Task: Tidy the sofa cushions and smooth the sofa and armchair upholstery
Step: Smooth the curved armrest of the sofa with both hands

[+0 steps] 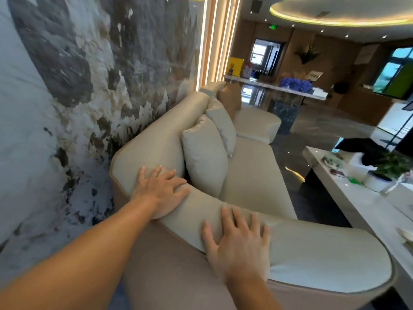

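A: Report the position of the hands.

B: Left hand [162, 190] lies flat, fingers spread, on the padded top of the sofa [250, 175] at the corner where the backrest meets the near armrest. Right hand [240, 247] lies flat, fingers spread, on the top of the near armrest [312, 260]. Both palms press the cream upholstery; neither hand is closed around anything. The hands are apart, with bare armrest padding between them.

A: Locate the cushions.

B: First cushion [204, 161], pale grey, stands upright on the seat, leaning against the backrest just beside the left hand. Second cushion [221, 125], same colour, stands behind it, overlapping it. A tan cushion [230, 99] sits further along, at the far end of the sofa.

A: Surroundings?

B: The sofa back runs along a marbled wall [67, 86]. A white bench [348, 198] stands to the right of the sofa, well apart from it, carrying a potted plant [390, 166] and small items too blurred to identify.
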Demonstrator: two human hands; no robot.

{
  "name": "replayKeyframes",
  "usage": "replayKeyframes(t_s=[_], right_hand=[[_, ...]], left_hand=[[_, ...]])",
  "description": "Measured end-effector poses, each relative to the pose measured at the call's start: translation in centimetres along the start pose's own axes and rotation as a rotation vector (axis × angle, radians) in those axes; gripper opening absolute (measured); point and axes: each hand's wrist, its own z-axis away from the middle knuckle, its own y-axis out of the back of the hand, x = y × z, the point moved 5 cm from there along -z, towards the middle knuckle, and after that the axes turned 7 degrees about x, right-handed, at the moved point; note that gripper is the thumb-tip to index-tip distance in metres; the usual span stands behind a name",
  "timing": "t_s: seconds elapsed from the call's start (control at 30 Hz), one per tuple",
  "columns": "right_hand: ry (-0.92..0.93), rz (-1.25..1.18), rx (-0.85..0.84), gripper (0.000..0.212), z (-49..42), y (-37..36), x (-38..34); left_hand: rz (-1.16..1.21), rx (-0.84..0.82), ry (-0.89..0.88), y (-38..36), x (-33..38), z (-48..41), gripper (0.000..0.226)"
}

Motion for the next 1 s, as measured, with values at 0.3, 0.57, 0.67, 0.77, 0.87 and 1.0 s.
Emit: replayKeyframes(t_s=[0.3,0.57,0.67,0.77,0.87,1.0], right_hand=[[0.002,-0.024,0.028,0.074,-5.4,-2.2,0.3],[-0.012,-0.057,-0.043,0.075,-8.0,-2.7,0.4],[-0.014,-0.06,-0.077,0.079,-9.1,-3.1,0.4],[-0.016,-0.072,-0.016,0.075,-9.8,-3.6,0.4],[-0.029,-0.054,0.024,0.069,-9.7,-3.7,0.3],[-0.066,-0.096,-0.358,0.081,-10.6,-3.2,0.8]], left_hand=[[-0.039,0.007,0.02,-0.8,-0.4,-5.6,0.069],[-0.041,-0.003,0.007,-0.8,-0.6,-8.1,0.064],[-0.037,-0.008,0.015,-0.9,-0.7,-8.8,0.058],[-0.032,-0.001,0.018,-1.4,-1.0,-9.8,0.065],[-0.074,-0.019,0.002,-1.3,-1.0,-10.0,0.076],[-0.186,-0.185,0.015,-0.7,-0.3,-9.6,0.062]])
